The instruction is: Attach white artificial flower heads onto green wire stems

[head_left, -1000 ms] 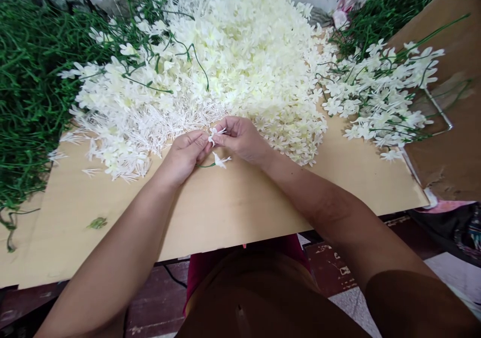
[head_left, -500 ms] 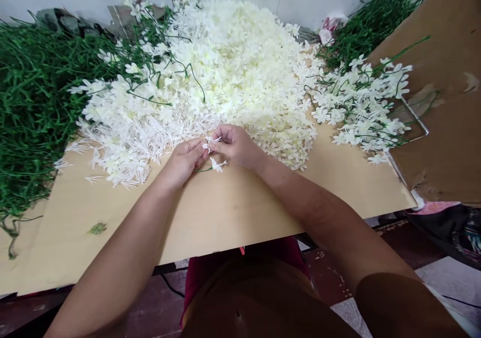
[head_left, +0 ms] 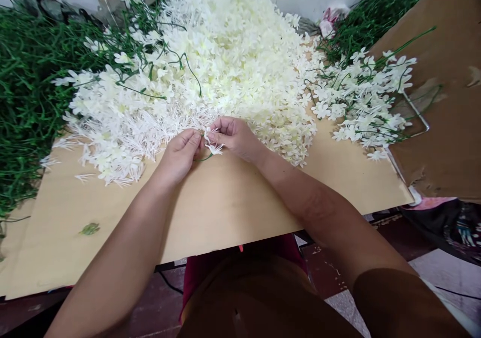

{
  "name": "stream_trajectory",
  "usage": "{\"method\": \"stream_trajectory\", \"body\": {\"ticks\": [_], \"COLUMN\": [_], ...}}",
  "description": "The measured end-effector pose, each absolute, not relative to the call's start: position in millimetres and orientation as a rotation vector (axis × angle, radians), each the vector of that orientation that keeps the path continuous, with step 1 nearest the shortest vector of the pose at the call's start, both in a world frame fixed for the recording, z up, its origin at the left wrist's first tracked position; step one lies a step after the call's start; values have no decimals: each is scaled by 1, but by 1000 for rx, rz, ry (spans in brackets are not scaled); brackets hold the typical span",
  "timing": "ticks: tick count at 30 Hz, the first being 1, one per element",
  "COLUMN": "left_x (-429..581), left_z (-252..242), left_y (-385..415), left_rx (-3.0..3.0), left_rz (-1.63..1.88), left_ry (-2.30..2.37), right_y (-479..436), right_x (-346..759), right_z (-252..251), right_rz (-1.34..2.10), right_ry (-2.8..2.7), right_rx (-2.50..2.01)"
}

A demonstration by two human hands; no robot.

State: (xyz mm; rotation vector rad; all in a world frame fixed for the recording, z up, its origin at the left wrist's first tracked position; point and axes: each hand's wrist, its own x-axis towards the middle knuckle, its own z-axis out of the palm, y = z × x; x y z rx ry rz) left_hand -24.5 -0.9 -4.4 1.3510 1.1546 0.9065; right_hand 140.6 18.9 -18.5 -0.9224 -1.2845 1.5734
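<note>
My left hand (head_left: 182,152) is closed on a green stem (head_left: 205,158), of which a short piece shows below the fingertips. A white flower (head_left: 215,149) sits on this stem, just under my hands. The fingers of my right hand (head_left: 233,137) pinch a small white flower (head_left: 207,135) close to my left fingertips. Both hands nearly touch, in front of a large heap of white and cream flowers (head_left: 240,57). Where the pinched flower meets the stem is too small to make out.
Green stems (head_left: 30,77) are piled at the left, more (head_left: 372,17) at the back right. Finished-looking stemmed white flowers (head_left: 364,97) lie by a brown cardboard sheet (head_left: 443,107) and a metal wire frame (head_left: 416,110). A small green bit (head_left: 89,228) lies on the tabletop (head_left: 225,202).
The view has shifted slightly. The pinched flower is now more upright at my left fingertips, and the flower below has come closer to my hands.
</note>
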Motion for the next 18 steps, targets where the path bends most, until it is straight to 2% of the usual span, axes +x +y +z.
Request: {"method": "stream_trajectory", "body": {"ticks": [6, 14, 18], "left_x": [-28, -26, -27], "left_z": [-11, -1, 0], "left_y": [2, -2, -2], "left_rx": [1406, 1243, 1231], "left_rz": [929, 910, 899], "left_ry": [1150, 1123, 1101], "right_y": [17, 21, 19], "right_x": [138, 146, 147], "right_z": [-20, -16, -11], "right_rz": [1447, 1712, 1737], "right_ry": [-1416, -1398, -1351], "right_rx": [-908, -814, -843]}}
